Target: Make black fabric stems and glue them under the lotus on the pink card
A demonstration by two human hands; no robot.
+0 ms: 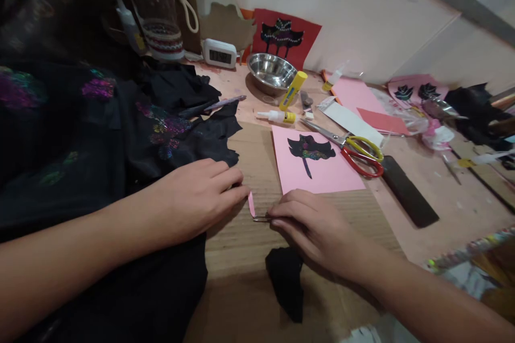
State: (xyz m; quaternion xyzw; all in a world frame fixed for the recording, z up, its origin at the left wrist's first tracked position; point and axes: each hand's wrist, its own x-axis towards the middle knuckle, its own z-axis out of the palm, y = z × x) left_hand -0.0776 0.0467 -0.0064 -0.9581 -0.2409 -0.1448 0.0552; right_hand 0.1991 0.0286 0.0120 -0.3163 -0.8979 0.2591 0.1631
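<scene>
Between my hands is a narrow pink strip (251,204). The fingertips of my left hand (213,190) pinch its upper end. My right hand (308,220) is closed on metal tweezers (262,219), whose tips meet the strip's lower end. Just beyond lies a pink card (322,185) bearing a black tree-like cutout (309,149) with colourful patterning and one thin dark stem. A black fabric scrap (286,281) rests on the wooden board (237,273), nearer me than my right hand.
Scissors (362,158) overlap the card's right corner. Behind it are a glue bottle (277,117), a glue stick (293,90) and a metal bowl (272,72). Black sequined fabric (120,144) covers the left side. A dark flat bar (410,193) lies right.
</scene>
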